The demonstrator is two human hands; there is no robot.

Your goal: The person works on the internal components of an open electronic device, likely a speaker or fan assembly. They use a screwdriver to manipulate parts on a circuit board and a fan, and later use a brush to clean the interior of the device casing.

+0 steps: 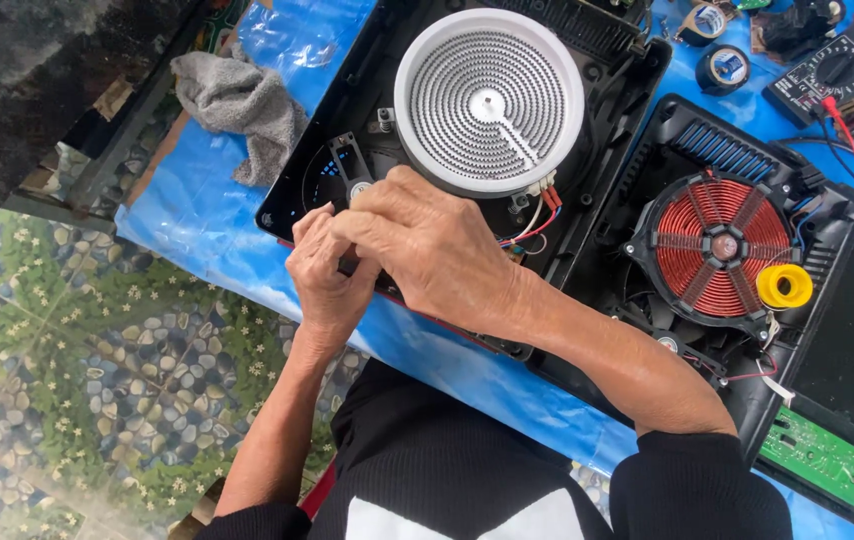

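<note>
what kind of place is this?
Probably a small appliance repair bench: an opened black cooktop with a round white ribbed heating element, a second with a red copper coil, and a black multimeter.

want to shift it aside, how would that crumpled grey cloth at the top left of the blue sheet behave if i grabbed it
The crumpled grey cloth looks floppy: it lies in soft folds, so it would likely sag and drape. It probably weighs little and will not roll. On the glossy blue plastic sheet, a push would likely bunch it or slide it.

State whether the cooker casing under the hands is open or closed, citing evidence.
Open: the cooker casing has no top, exposing the round heating element and wires.
</note>
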